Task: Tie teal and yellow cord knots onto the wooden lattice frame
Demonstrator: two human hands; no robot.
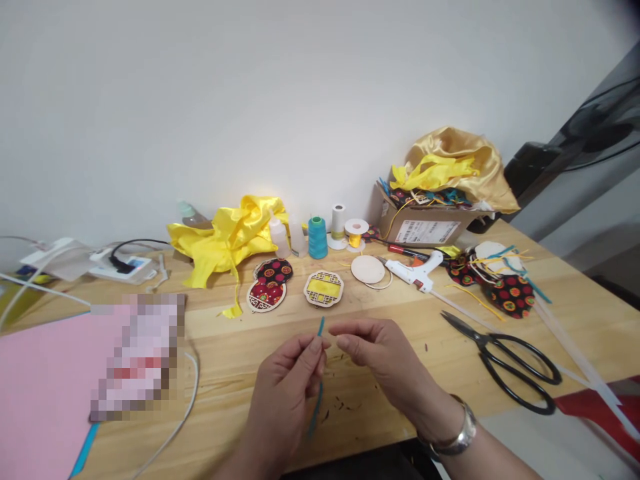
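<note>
Teal strip is sticking out above and below the left hand, whose thumb and fingers are pinching it. Just beside, the right hand is hovering; I cannot tell whether its fingertips are holding anything.

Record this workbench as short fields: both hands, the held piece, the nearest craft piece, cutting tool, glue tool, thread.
Left hand: pinching the held piece
Right hand: fingertips close to it; grip unclear
Held piece: thin teal strip
Nearest craft piece: wooden lattice plaque, yellow centre
Cutting tool: black-handled scissors, right of the right hand
Glue tool: white glue gun, lying on the table
Thread: teal cone, upright
</note>
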